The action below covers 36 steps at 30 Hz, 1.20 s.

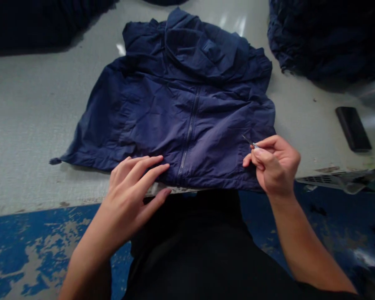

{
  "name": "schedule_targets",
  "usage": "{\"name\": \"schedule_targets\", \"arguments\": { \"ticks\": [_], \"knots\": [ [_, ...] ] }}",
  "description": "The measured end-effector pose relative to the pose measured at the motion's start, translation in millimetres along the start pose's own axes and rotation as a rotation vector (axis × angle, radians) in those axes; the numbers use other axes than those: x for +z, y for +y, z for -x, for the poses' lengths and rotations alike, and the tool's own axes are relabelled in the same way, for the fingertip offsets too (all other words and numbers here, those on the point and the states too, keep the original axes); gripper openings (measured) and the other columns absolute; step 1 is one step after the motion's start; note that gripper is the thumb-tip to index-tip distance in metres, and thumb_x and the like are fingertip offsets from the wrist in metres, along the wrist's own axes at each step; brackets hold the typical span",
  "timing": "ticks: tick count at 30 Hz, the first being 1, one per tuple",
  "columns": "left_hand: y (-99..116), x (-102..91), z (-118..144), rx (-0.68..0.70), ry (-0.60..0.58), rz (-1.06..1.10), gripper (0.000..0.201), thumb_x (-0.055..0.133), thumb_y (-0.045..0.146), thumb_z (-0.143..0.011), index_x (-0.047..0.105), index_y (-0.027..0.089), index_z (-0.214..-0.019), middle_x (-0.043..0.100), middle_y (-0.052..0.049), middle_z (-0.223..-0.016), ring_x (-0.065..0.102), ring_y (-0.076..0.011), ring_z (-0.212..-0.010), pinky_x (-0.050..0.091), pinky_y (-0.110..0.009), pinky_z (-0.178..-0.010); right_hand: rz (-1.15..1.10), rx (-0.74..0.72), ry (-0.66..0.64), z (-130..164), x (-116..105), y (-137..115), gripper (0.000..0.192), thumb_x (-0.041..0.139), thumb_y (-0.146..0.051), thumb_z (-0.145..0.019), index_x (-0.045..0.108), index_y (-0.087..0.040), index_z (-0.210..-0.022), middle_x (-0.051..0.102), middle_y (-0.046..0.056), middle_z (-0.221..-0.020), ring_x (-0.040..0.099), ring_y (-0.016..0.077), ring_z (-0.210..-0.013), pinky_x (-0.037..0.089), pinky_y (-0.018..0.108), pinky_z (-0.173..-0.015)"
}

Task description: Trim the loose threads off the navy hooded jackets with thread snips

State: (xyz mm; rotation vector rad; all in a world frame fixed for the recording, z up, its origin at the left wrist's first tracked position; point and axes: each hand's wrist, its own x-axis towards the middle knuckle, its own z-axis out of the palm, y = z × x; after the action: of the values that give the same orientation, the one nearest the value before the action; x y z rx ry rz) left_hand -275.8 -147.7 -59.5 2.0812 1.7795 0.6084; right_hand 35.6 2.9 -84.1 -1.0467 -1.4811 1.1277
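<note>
A navy blue hooded jacket [150,112] lies front up, its hood [206,50] at the far end and its zipper [190,129] running down the middle. My left hand [131,191] rests on the hem left of the zipper, fingers stretched and spread. Over the right side of the front, my right hand [273,162] is closed, pinching a small pointed metal tool [249,141] between thumb and forefinger. The tool's thin tip points up and left, above the fabric; whether it touches the cloth I cannot tell. Its grip is mostly hidden by my fingers.
Piles of dark cloth stand at the back left [43,25] and back right [325,41] of the pale table [34,125]. A black rectangular object [353,129] lies on the right. Below the table's right edge is a white plastic basket [346,181].
</note>
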Motion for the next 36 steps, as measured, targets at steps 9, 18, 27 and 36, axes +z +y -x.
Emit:
{"name": "schedule_targets", "arguments": {
  "ticks": [9,18,27,36],
  "knots": [
    [1,11.5,14,0.004,0.024,-0.076,0.048,0.065,0.034,-0.103,0.051,0.027,-0.149,0.055,-0.013,-0.158,0.048,-0.0348,-0.146,0.033,-0.062,-0.125,-0.181,0.034,-0.006,-13,-17,11,0.011,0.077,-0.020,-0.082,0.067,-0.022,-0.078,0.040,-0.011,-0.045,0.029,0.0089,-0.039,0.056,0.031,-0.047],
    [29,34.8,9,0.117,0.152,0.012,0.034,0.068,0.025,-0.100,0.064,0.025,-0.134,0.068,-0.011,-0.137,0.057,-0.0315,-0.129,0.046,-0.053,-0.116,-0.167,0.020,-0.081,-35,-26,16,0.015,0.081,-0.023,-0.080,0.066,-0.022,-0.076,0.041,-0.011,-0.045,0.031,0.0088,-0.039,0.055,0.029,-0.044],
    [33,48.7,5,0.104,0.199,-0.016,0.016,0.068,0.026,-0.103,0.075,0.024,-0.117,0.074,-0.007,-0.120,0.061,-0.0275,-0.110,0.042,-0.047,-0.101,-0.037,-0.022,-0.058,-40,-29,3,0.013,0.079,-0.024,-0.080,0.067,-0.023,-0.075,0.043,-0.010,-0.047,0.035,0.0100,-0.040,0.056,0.031,-0.048],
    [25,26.0,-43,-0.057,0.043,0.170,0.026,0.050,0.030,-0.111,0.065,0.018,-0.094,0.068,-0.002,-0.087,0.060,-0.0190,-0.082,0.039,-0.033,-0.077,0.007,-0.015,-0.191,17,34,-51,0.009,0.077,-0.029,-0.091,0.073,-0.022,-0.088,0.077,0.003,-0.088,0.074,0.0208,-0.080,0.060,0.034,-0.075]
  ]
}}
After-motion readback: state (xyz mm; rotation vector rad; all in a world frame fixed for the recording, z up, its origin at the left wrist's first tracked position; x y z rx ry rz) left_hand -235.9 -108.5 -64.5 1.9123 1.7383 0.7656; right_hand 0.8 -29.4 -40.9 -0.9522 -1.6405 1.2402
